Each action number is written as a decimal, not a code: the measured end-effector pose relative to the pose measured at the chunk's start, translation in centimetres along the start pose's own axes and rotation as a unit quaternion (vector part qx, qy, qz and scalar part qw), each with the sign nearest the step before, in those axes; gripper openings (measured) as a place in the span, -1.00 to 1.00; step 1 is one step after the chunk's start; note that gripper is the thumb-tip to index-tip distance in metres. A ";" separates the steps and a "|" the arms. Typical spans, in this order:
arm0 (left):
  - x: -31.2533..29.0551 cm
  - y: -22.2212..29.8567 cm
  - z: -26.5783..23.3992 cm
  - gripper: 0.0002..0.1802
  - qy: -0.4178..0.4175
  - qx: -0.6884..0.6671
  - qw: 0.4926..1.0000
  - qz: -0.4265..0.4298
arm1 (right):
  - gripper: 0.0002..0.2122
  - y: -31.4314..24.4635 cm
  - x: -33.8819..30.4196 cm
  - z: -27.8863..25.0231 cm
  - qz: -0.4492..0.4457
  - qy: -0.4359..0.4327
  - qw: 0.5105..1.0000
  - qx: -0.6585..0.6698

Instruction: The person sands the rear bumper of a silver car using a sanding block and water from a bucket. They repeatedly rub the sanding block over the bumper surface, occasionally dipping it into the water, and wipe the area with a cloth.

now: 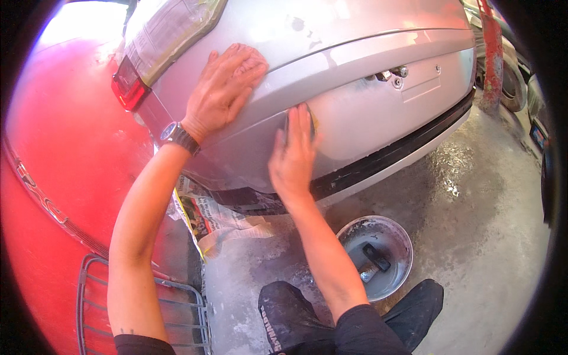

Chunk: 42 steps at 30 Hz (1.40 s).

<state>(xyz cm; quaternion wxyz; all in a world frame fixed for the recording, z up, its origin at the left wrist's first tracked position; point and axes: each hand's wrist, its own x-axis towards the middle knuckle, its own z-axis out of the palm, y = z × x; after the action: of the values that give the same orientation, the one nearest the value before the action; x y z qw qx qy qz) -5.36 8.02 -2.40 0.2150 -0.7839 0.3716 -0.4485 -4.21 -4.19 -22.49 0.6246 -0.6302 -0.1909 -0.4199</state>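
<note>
My left hand point(225, 92), with a watch point(180, 138) at the wrist, lies spread on the grey rear panel of a car point(337, 71), above a crease. A pinkish wrinkled patch point(253, 61) shows between its fingers; whether it is cloth or a reflection I cannot tell. Lower down, my right hand point(296, 151) presses a thin sanding pad point(315, 122) flat against the panel below the crease. Only the pad's dark and yellowish edges peek out beside the slightly blurred fingers.
A round bucket point(405, 236) holding cloudy water and a dark block point(376, 257) stands by my knees. Newspaper point(213, 216) lies under the bumper point(378, 165). A red car point(65, 136) and metal rack point(86, 296) are left; a red post point(492, 59) rises right.
</note>
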 end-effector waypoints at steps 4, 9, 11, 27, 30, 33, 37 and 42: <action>0.5 0.3 0.5 -0.48 0.016 0.005 1.000 0.006 | -0.48 2.2 -2.3 -1.8 0.087 0.006 0.996 -0.033; 0.0 0.1 0.0 -0.50 0.016 0.012 1.000 -0.002 | -0.49 -0.6 0.1 -0.3 0.072 -0.013 0.997 0.002; 0.6 0.3 0.0 -0.50 0.014 0.017 1.000 -0.002 | -0.49 3.1 -2.4 -2.5 0.050 -0.039 0.997 -0.036; 0.4 0.4 0.4 -0.50 0.028 0.010 1.000 0.002 | -0.50 -0.3 1.2 -1.6 0.048 -0.020 0.999 0.005; -0.1 0.2 0.2 -0.49 0.022 0.010 1.000 0.001 | -0.48 0.9 -0.1 -1.2 0.052 -0.026 0.998 -0.031; 0.4 0.6 0.3 -0.53 0.021 0.002 1.000 -0.004 | -0.45 0.6 2.7 -1.7 0.073 -0.021 0.997 -0.031; 0.5 0.6 0.5 -0.51 0.022 0.003 1.000 -0.002 | -0.41 -0.1 1.8 -1.4 0.046 -0.046 0.997 -0.030; 0.2 0.7 0.4 -0.47 0.034 0.020 0.999 0.002 | -0.44 -0.2 4.1 -3.4 0.050 -0.078 0.994 -0.059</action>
<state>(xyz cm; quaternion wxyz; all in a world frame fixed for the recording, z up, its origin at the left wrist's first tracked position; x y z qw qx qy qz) -5.21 7.42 -2.91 0.2189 -0.7628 0.3710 -0.4822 -3.02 -8.54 -19.65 0.5897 -0.7055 -0.1822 -0.3482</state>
